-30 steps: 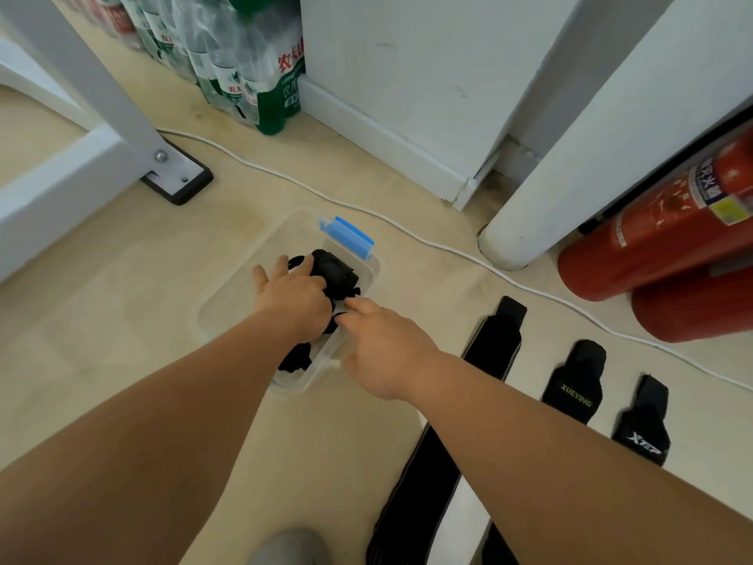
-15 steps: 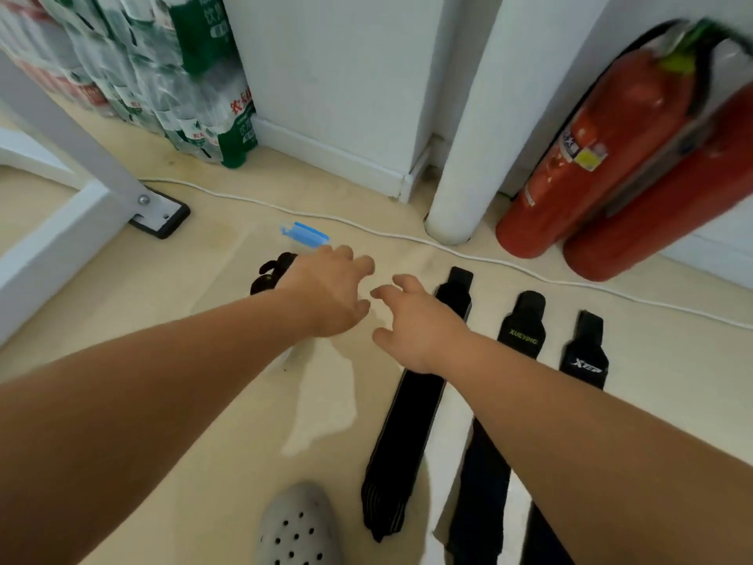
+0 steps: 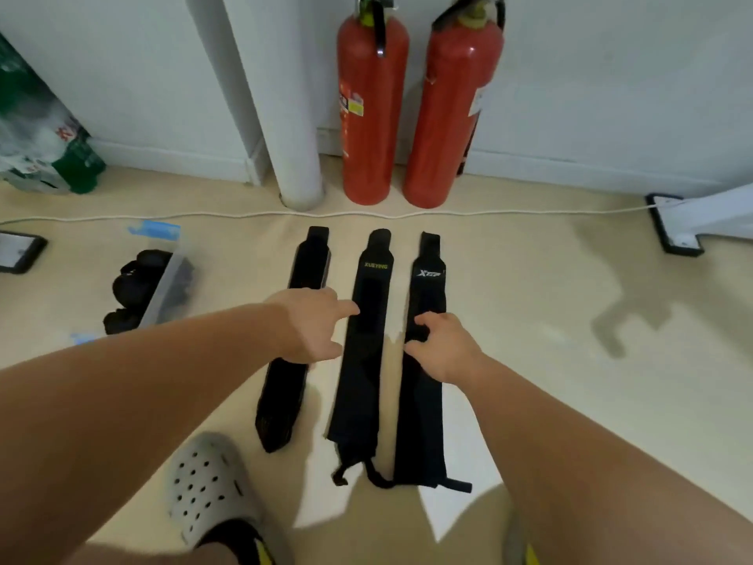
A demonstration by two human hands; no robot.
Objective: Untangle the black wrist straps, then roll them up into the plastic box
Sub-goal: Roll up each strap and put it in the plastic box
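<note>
Three black wrist straps lie flat and side by side on the floor: the left strap (image 3: 310,261), the middle strap (image 3: 366,373) marked XUEYING, and the right strap (image 3: 423,418). My left hand (image 3: 311,326) hovers over the left strap with relaxed fingers, its index tip at the middle strap's edge. My right hand (image 3: 446,348) rests loosely curled fingertips on the right strap, which stays flat. The clear plastic box (image 3: 165,279) with a blue latch (image 3: 155,229) sits at the left, with several rolled black straps (image 3: 136,279) in it.
Two red fire extinguishers (image 3: 373,116) and a white pipe (image 3: 293,136) stand against the wall beyond the straps. A white cable (image 3: 509,214) runs across the floor. A pack of water bottles (image 3: 45,157) is far left, a table foot (image 3: 676,230) far right, my grey clog (image 3: 208,487) near.
Both hands left the plastic box and moved right to the flat straps. The view swung right, so the box now sits at the left edge.
</note>
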